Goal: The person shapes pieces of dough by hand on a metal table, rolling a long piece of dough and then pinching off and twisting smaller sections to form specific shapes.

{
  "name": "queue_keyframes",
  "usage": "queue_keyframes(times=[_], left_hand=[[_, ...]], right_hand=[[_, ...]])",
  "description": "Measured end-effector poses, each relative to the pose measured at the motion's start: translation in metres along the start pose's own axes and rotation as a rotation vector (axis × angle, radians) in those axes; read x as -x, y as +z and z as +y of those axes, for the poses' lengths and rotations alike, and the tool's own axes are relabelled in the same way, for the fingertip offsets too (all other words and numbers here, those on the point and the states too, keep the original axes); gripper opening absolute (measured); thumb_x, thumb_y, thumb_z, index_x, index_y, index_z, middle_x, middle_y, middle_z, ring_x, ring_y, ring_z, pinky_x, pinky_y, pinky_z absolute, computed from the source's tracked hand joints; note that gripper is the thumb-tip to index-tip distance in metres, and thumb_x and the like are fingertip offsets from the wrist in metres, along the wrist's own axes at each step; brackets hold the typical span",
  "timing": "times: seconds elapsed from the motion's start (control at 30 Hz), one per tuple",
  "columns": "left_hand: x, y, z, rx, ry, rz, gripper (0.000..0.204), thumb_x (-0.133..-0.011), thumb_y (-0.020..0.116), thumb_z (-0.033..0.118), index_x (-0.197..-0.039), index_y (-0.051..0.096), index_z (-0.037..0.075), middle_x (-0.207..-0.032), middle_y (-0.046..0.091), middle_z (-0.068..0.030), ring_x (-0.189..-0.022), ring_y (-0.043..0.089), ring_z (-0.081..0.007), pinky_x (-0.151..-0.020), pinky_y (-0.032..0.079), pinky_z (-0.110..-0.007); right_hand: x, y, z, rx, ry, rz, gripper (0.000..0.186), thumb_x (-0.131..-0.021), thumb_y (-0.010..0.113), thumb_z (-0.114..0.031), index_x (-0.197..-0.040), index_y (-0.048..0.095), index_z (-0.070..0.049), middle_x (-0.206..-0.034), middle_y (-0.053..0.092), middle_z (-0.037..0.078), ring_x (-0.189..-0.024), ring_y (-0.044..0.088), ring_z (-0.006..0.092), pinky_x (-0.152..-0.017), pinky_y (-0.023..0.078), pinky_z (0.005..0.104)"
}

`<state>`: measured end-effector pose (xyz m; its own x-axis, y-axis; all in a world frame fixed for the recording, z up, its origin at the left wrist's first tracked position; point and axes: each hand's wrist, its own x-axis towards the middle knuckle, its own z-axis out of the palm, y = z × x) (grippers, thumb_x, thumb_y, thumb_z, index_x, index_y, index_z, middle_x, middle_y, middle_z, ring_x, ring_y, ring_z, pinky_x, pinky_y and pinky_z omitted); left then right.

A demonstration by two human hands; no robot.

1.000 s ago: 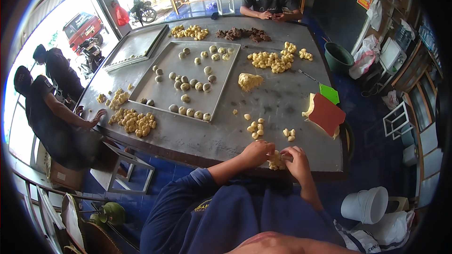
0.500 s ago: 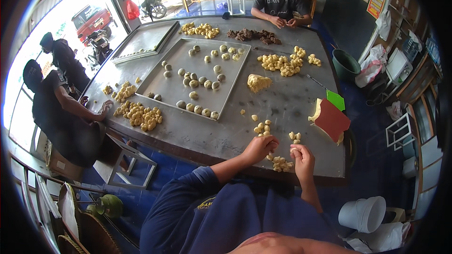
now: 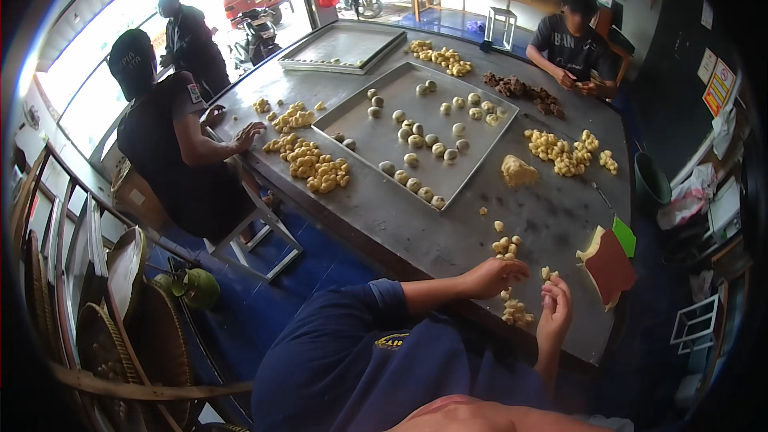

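Note:
My left hand [image 3: 494, 277] is over the table's near edge, its fingers curled together; whether anything is inside them is hidden. My right hand [image 3: 554, 304] pinches at a small pale dough piece [image 3: 548, 274] with its fingertips. Between and below the hands lies a cluster of dough pieces [image 3: 517, 314], partly hidden by my left hand. Just beyond my left hand sits another group of dough pieces [image 3: 505, 246]. A larger dough lump [image 3: 518, 171] lies farther up the table.
A metal tray [image 3: 391, 162] holds several round filled balls. A red-brown block-like thing [image 3: 608, 268] and a green scraper [image 3: 624, 238] lie at right. Yellow dough heaps [image 3: 308, 162] and brown filling [image 3: 524, 92] stand farther off. Co-workers sit at left [image 3: 180, 128] and far right [image 3: 572, 44].
The view has swung left, so the table appears shifted right. My hands have moved slightly apart, and my right hand is now by the small dough pieces beyond it.

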<state>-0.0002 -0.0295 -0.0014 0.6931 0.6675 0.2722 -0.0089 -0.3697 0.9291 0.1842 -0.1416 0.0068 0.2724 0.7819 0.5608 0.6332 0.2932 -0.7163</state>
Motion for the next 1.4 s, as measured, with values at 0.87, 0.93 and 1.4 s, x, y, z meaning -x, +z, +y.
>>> queue_keyframes(times=[0.87,0.93,1.4], left_hand=[[0.018,-0.001,-0.009,-0.528,-0.041,-0.065,0.008,-0.080,0.063,0.012,-0.084,0.069,0.008,-0.085,0.067,-0.0123,-0.081,0.067,-0.0317,-0.071,0.053,-0.042],[0.015,-0.003,-0.008,-0.359,-0.062,-0.046,0.010,-0.082,0.064,0.014,-0.086,0.070,0.007,-0.082,0.068,-0.0119,-0.079,0.068,-0.0300,-0.069,0.054,-0.040],[0.010,-0.016,-0.014,-0.221,-0.104,-0.009,0.019,-0.087,0.057,0.007,-0.103,0.067,0.004,-0.075,0.068,-0.0109,-0.069,0.068,-0.0250,-0.066,0.053,-0.036]], right_hand=[[0.016,-0.023,0.006,0.278,0.144,-0.301,0.021,-0.076,0.074,0.003,-0.095,0.066,-0.002,-0.084,0.065,0.009,-0.073,0.063,0.0168,-0.068,0.050,0.0306],[0.018,-0.020,0.016,0.182,0.115,-0.215,0.019,-0.080,0.071,0.002,-0.097,0.066,-0.002,-0.081,0.065,0.007,-0.071,0.063,0.0147,-0.067,0.050,0.0289],[0.010,-0.001,0.024,-0.201,0.391,-0.168,0.021,-0.099,0.055,-0.011,-0.112,0.066,0.001,-0.088,0.067,0.006,-0.072,0.061,0.0088,-0.064,0.051,0.0229]])
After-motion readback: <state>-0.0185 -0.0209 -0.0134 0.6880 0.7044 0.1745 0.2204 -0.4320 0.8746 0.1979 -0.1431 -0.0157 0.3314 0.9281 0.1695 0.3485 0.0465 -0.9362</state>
